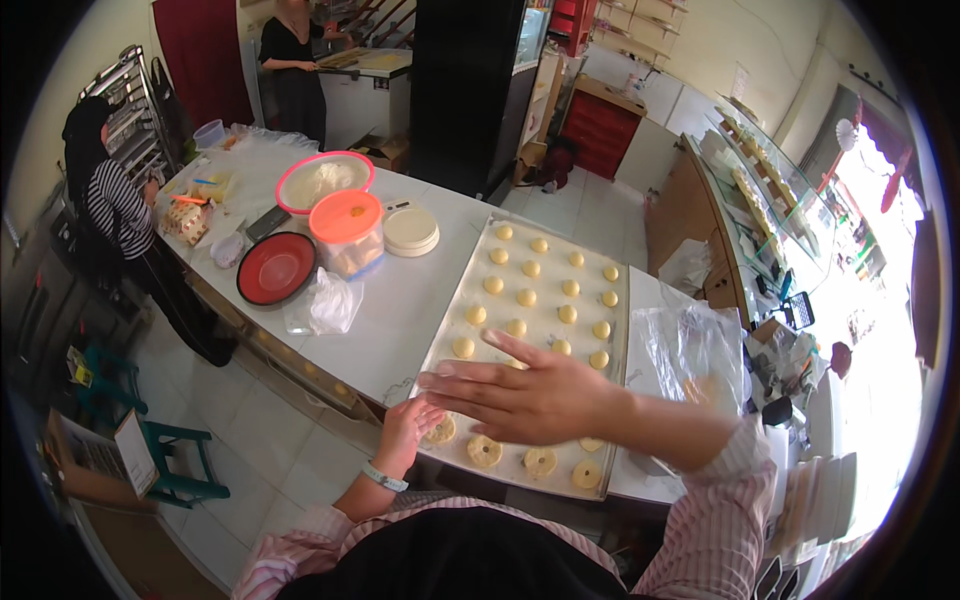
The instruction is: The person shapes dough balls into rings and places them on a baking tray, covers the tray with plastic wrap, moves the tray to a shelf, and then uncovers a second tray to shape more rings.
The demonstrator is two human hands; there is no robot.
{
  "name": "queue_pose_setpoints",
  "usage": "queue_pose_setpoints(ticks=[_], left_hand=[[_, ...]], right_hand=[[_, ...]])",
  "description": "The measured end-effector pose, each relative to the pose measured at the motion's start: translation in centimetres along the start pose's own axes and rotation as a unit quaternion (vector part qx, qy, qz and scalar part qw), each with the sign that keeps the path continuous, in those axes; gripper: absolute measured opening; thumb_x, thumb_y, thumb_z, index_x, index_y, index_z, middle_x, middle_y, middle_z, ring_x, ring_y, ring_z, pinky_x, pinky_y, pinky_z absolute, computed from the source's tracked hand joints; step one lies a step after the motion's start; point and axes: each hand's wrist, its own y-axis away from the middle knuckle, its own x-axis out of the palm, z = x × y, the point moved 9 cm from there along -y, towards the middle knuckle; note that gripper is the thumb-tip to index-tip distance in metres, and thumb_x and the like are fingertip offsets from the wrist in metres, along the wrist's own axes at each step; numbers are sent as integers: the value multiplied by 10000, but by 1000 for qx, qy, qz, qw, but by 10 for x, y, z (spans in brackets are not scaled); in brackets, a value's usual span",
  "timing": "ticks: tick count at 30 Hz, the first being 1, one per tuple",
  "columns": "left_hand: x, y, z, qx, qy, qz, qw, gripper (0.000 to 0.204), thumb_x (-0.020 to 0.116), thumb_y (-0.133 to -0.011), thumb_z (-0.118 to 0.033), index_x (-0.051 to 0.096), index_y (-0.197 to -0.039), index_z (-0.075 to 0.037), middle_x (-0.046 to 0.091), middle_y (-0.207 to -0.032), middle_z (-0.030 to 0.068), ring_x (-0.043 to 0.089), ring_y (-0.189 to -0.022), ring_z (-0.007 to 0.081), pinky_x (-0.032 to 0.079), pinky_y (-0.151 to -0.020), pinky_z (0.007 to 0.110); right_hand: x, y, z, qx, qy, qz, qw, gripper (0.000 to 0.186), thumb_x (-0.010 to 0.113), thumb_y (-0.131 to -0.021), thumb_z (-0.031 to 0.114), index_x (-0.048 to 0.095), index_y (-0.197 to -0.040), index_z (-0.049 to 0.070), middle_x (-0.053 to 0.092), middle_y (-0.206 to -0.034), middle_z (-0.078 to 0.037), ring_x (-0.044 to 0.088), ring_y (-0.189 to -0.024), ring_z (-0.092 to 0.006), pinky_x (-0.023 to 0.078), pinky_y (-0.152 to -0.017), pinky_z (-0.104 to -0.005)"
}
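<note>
My right hand is stretched flat over the near part of a metal baking tray, its fingers straight and the thumb apart. The fingertips meet my left hand, which is at the tray's near left edge with its fingers partly hidden behind the right ones. Nothing shows between the two hands. Rows of round pale dough balls sit on the tray. Along its near edge lie several flattened dough rings with a hole in the middle. A pale bracelet circles my left wrist.
Left of the tray stand a lidded tub, a pink-rimmed bowl, a white round scale and a red-black tray. Clear plastic lies to the right. One person stands at the left, another at the back.
</note>
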Motion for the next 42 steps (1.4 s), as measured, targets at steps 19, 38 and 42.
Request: queue_pose_setpoints(ticks=[19, 38, 42], left_hand=[[-35, 6, -3, 2, 42, -44, 998, 305, 498, -917, -185, 537, -1017, 101, 613, -968, 200, 617, -948, 296, 492, -878, 372], [58, -20, 45, -115, -4, 91, 989, 306, 498, -923, -218, 566, -1018, 65, 617, -997, 171, 615, -962, 274, 488, -883, 367], [78, -12, 82, -252, 84, 131, 955, 408, 421, -947, -303, 549, -1076, 62, 581, -1139, 199, 577, -1053, 301, 445, -951, 397]], right_hand=[[-29, 217, -166, 523, -5, -12, 852, 300, 572, -844, 224, 619, -1078, 42, 636, -990, -187, 610, -898, -328, 463, -817, -370], [126, 443, 15, 784, -63, 81, 612, 199, 538, -646, 48, 681, -775, -2, 607, -740, -242, 613, -730, -392, 496, -692, -425], [80, 364, -3, 779, -48, -3, 625, 230, 567, -761, 124, 646, -939, 3, 628, -888, -207, 602, -845, -359, 480, -762, -404]])
